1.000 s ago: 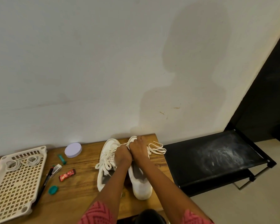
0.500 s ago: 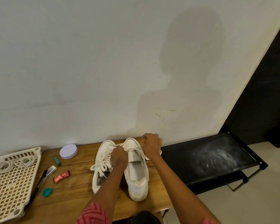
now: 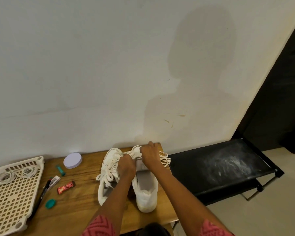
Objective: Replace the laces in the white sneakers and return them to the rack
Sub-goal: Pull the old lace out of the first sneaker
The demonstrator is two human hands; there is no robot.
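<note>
While both hands work at the toe end of one shoe, the scene reads as follows, largest item first.

Bench: wooden bench [image 3: 85,206] stands against the wall and carries the shoes and small items at working height.

Rack: black rack [image 3: 220,165] stands just beside the bench's right end; its top shelf holds no shoes, so the return is judged not yet done.

Tray: perforated cream tray [image 3: 12,193] lies at the bench's left end, with a coil of lace [image 3: 17,172] in its far part, kept apart from the shoes, probably a set-aside lace.

Sneakers: left sneaker [image 3: 107,176] and right sneaker [image 3: 146,188] lie side by side, touching, heels toward the person, so the eyelets face the hands.

Left hand: left hand [image 3: 126,165], grip curled around lace strands between the two shoes, apparently holding tension.

Right hand: right hand [image 3: 151,156], fingers bent over the right sneaker's toe end, pinching lace there; loose loops [image 3: 164,159] trail past it toward the rack.

Small items: lilac lid [image 3: 72,160], red wrapper [image 3: 66,187], black pen [image 3: 41,196], green cap [image 3: 50,203], all left of the shoes, clear of the lacing.
</note>
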